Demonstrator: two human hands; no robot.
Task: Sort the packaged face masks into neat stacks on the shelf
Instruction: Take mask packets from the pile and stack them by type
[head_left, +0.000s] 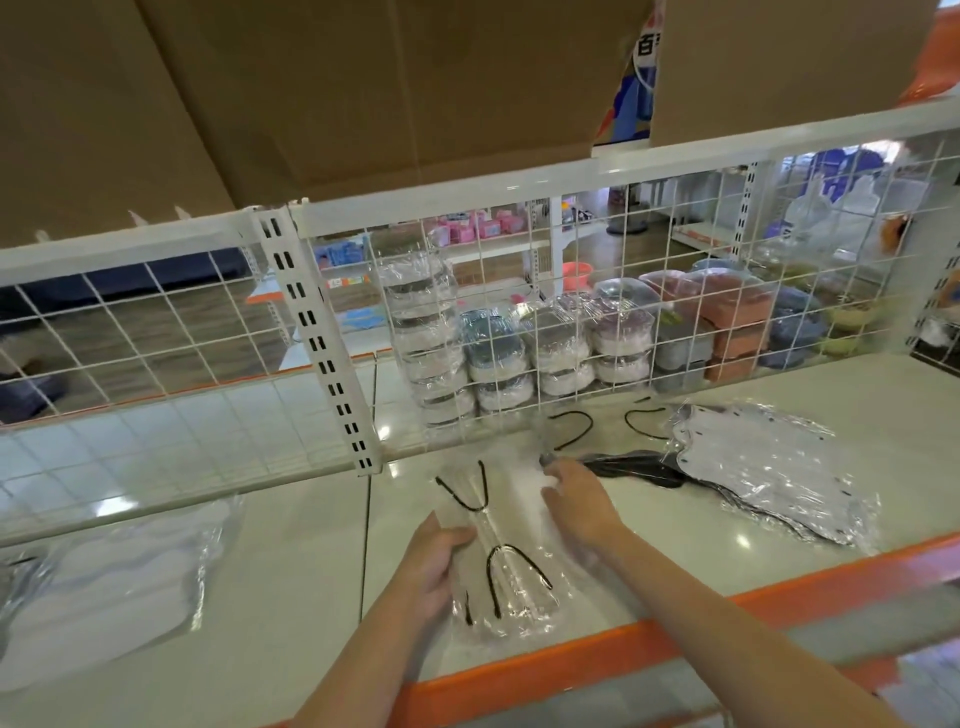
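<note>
**Both hands on a mask packet at the shelf's front edge**

Nearest, along the bottom of the frame, runs the orange front lip (597, 649) of the white shelf (291, 571). Just behind it, at lower centre, lies a clear packet of white face masks with black ear loops (498, 551), its near end almost at the lip. The left hand (434, 564) grips the packet's left side, fingers curled over the plastic, thumb on top. The right hand (576, 501) lies on the packet's far right end, fingers bent down onto the wrapping; whether they pinch it I cannot tell. Both forearms come up from the bottom edge.

At lower left sits a stack of white mask packets (104, 582), with bare shelf between it and the hands. At right centre a spread pile of packets with dark masks (769, 467) fans toward the lip.

Behind, a white wire grid panel (519, 312) and slotted upright (317, 338) close the shelf's back. Through the grid, wrapped stacked bowls (498, 353) stand on the far side. Across the top, cardboard boxes (311, 93) overhang; a label (644, 47) between them shows one partly hidden Chinese character.
</note>
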